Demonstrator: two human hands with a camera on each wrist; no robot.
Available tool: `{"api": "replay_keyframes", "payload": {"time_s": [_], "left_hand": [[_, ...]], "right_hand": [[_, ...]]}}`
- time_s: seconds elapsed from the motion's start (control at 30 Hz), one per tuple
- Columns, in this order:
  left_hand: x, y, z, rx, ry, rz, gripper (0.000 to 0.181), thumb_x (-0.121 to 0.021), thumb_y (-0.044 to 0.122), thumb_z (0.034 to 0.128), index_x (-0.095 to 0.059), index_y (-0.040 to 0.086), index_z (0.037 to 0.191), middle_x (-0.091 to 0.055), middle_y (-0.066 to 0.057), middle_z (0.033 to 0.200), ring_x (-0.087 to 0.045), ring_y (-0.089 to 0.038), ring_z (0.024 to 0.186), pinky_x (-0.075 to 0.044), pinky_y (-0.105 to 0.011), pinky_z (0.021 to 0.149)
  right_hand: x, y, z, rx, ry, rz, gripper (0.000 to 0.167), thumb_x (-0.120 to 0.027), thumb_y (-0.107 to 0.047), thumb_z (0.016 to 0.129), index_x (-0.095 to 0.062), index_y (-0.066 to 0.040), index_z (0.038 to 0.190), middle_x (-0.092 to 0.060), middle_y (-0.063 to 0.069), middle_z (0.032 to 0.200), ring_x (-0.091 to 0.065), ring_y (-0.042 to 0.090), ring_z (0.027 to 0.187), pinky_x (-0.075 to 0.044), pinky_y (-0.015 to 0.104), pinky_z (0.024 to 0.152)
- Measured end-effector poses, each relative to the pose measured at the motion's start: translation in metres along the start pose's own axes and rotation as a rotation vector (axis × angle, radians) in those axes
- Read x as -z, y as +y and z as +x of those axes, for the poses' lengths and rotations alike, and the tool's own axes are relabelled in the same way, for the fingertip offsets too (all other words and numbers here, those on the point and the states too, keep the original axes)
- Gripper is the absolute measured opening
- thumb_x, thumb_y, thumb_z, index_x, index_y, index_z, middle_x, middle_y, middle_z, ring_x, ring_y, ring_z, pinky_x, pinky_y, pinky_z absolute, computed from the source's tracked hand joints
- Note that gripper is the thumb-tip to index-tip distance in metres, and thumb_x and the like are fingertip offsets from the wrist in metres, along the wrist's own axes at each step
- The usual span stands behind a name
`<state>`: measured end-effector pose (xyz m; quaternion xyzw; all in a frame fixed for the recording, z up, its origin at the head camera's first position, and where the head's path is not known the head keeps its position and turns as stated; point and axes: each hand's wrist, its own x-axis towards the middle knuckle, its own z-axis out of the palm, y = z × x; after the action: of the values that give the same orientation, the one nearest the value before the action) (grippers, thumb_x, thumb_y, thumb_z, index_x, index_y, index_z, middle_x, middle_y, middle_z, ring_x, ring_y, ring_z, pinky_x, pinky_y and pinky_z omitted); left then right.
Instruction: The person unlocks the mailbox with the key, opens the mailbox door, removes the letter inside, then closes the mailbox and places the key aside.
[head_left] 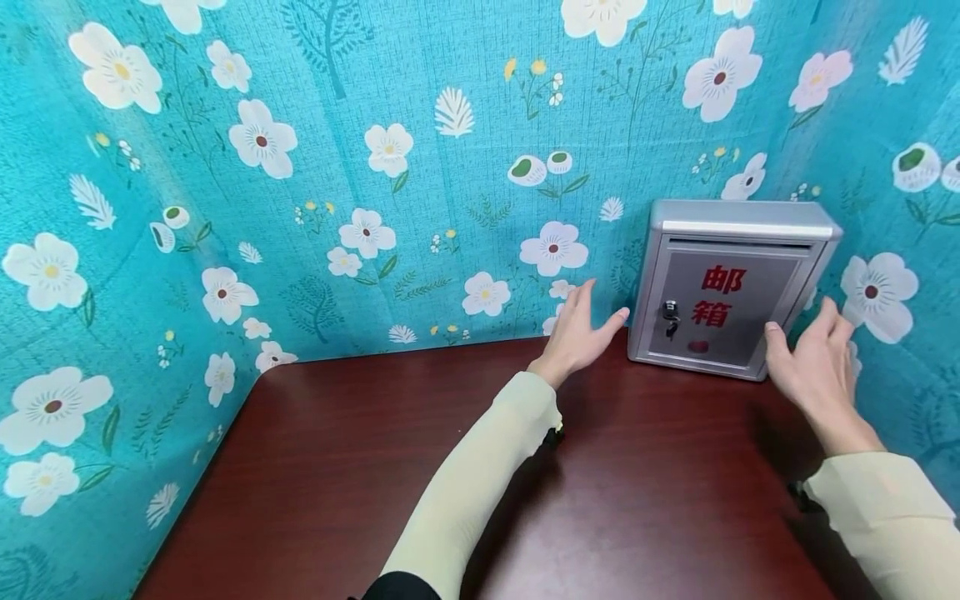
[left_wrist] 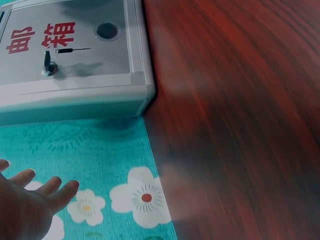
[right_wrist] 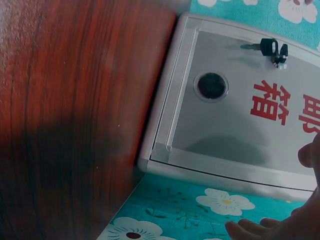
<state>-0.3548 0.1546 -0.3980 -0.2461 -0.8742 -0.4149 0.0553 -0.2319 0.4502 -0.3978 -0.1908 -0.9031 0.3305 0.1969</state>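
Observation:
A silver metal mailbox (head_left: 750, 292) with red Chinese characters stands upright at the back right of the table. Its lock on the left side of the door holds a key (head_left: 672, 317), and another hangs from it. Low on the door is a round dark window (right_wrist: 211, 86). To the left of the box is my left hand (head_left: 577, 337), fingers extended and thumb apart, with a gap to the box. My right hand (head_left: 817, 358) is at the box's right side, thumb towards the front edge and fingers alongside. Whether it touches the box, I cannot tell.
The dark red wooden table (head_left: 337, 467) spreads out in front of the box. Blue-green cloth (head_left: 450, 208) with white flowers hangs behind the table and on both sides. The box stands close to the cloth at the back right corner.

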Motion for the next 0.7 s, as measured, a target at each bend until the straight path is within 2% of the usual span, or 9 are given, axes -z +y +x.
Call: {"api": "replay_keyframes", "payload": {"time_s": [0.2, 0.37, 0.5, 0.7], "left_hand": [[-0.013, 0.006, 0.012, -0.004, -0.018, 0.01, 0.082, -0.051, 0.064, 0.0989, -0.019, 0.027, 0.165, -0.027, 0.003, 0.166, -0.037, -0.018, 0.148, -0.041, -0.046, 0.113], [-0.024, 0.017, 0.024, -0.016, -0.049, 0.008, 0.085, -0.051, 0.063, 0.0995, -0.014, 0.025, 0.166, -0.024, 0.002, 0.168, -0.034, -0.018, 0.15, -0.039, -0.043, 0.115], [-0.031, 0.032, 0.033, -0.034, -0.067, -0.015, 0.083, -0.051, 0.059, 0.1011, -0.012, 0.025, 0.166, -0.021, 0.004, 0.169, -0.029, -0.015, 0.152, -0.036, -0.039, 0.117], [-0.032, 0.045, 0.042, -0.057, -0.079, -0.012, 0.081, -0.053, 0.051, 0.1028, -0.011, 0.024, 0.166, -0.021, 0.006, 0.168, -0.026, -0.01, 0.152, -0.034, -0.031, 0.117]], "right_hand": [[-0.003, 0.004, 0.007, -0.025, -0.037, 0.012, 0.09, -0.037, -0.047, 0.105, 0.017, 0.001, 0.159, 0.007, 0.04, 0.161, -0.01, 0.066, 0.141, -0.01, 0.076, 0.112], [-0.005, 0.003, 0.016, -0.049, -0.043, 0.057, 0.088, -0.037, -0.045, 0.106, 0.016, 0.003, 0.159, 0.009, 0.038, 0.161, -0.004, 0.06, 0.147, -0.008, 0.072, 0.116], [-0.004, 0.002, 0.024, -0.042, -0.011, 0.086, 0.085, -0.038, -0.042, 0.106, 0.009, 0.005, 0.16, 0.0, 0.041, 0.16, -0.008, 0.058, 0.148, -0.011, 0.069, 0.117], [-0.007, -0.003, 0.035, -0.018, 0.015, 0.108, 0.08, -0.041, -0.04, 0.105, -0.005, 0.006, 0.158, -0.019, 0.043, 0.155, -0.021, 0.059, 0.145, -0.02, 0.069, 0.116]]}}
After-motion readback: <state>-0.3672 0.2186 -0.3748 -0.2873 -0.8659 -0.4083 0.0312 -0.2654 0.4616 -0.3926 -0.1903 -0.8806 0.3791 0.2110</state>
